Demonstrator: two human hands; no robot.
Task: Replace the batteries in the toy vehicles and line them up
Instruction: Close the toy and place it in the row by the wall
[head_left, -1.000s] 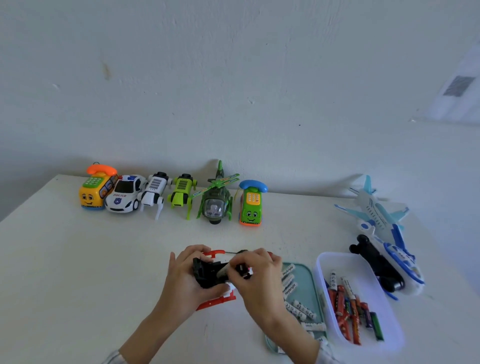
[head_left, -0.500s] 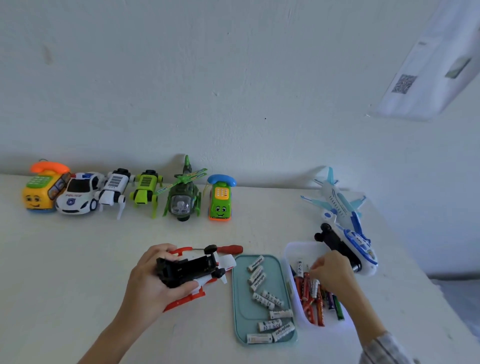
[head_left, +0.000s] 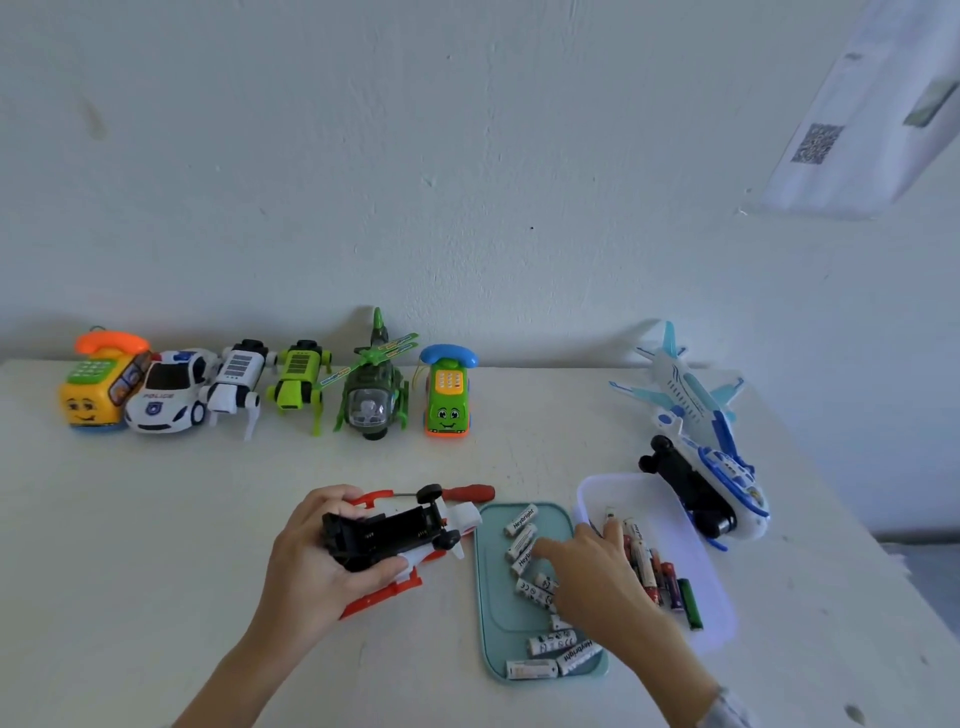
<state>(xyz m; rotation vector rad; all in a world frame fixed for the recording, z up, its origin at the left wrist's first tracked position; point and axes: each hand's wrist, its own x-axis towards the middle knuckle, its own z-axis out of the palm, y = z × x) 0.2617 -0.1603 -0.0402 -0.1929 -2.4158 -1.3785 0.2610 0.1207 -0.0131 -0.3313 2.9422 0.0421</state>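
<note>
Red-and-white toy (head_left: 395, 540) upside down in the left hand (head_left: 317, 566), low over the surface (head_left: 156, 545), black battery bay up and open, apparently empty. Light, hollow plastic by the look; stiff in the body but thin at the wings and small wheels, so best held around the black middle, as now, not by the red wing tips. Left hand curled round it, thumb along the near side, fingers wrapped over the far edge.

Fresh white batteries (head_left: 522, 540) lying loose on the teal tray (head_left: 491, 597), just right of the toy. Small, smooth, round: likely to roll and slip, so a pinch across the middle between thumb and forefinger. Right hand (head_left: 597, 577) low over the tray, fingers loosely extended, forefinger touching or almost touching a battery; nothing held as far as visible. Judged step: picking a new cell for the open bay.

Clear tub (head_left: 722, 623) of mixed used batteries touching the tray's right edge, beside the right hand. Red-handled screwdriver (head_left: 467, 491) on the surface just behind the toy. Blue-and-white plane (head_left: 696, 415) tipped on its side behind the tub, black underside showing, seemingly not yet done.

Along the wall, six toys in a row (head_left: 291, 384): orange phone car, police car, white robot dog, green robot dog, helicopter, green phone car. Sheet with a QR code (head_left: 815, 143) on the wall at upper right.
</note>
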